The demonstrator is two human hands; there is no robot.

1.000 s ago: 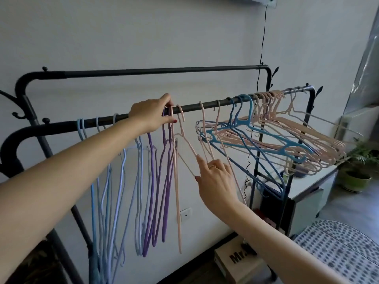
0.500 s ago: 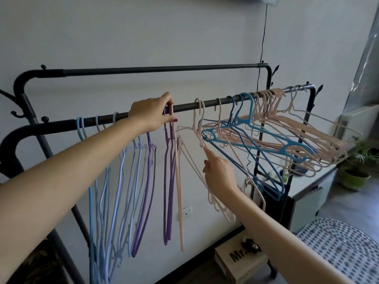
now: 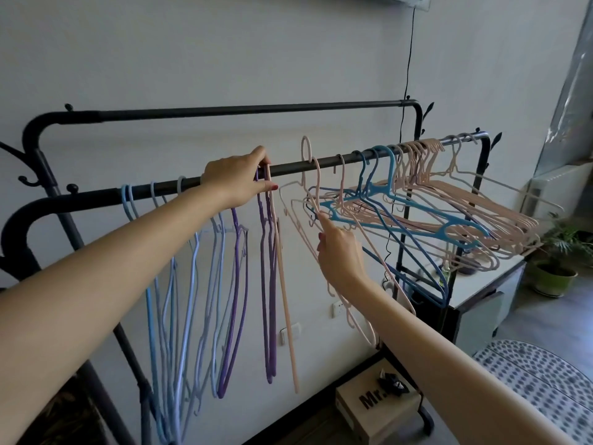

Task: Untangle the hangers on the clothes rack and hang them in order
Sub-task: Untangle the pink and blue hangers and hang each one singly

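Black metal clothes rack (image 3: 333,164), front rail: light-blue plastic hangers (image 3: 179,277) hung straight at left end; purple plastic hangers (image 3: 268,284) next; one pink hanger (image 3: 285,284) beside them. Tangled heap of pink and blue plastic hangers (image 3: 426,216) at right end, tilted sideways. Left hand (image 3: 239,181): fingers pinched on purple and pink hooks at rail. Right hand (image 3: 340,252): fingers curled round lifted pale-pink hanger (image 3: 313,175), hook raised above rail. Cardboard box (image 3: 372,409) on floor below.
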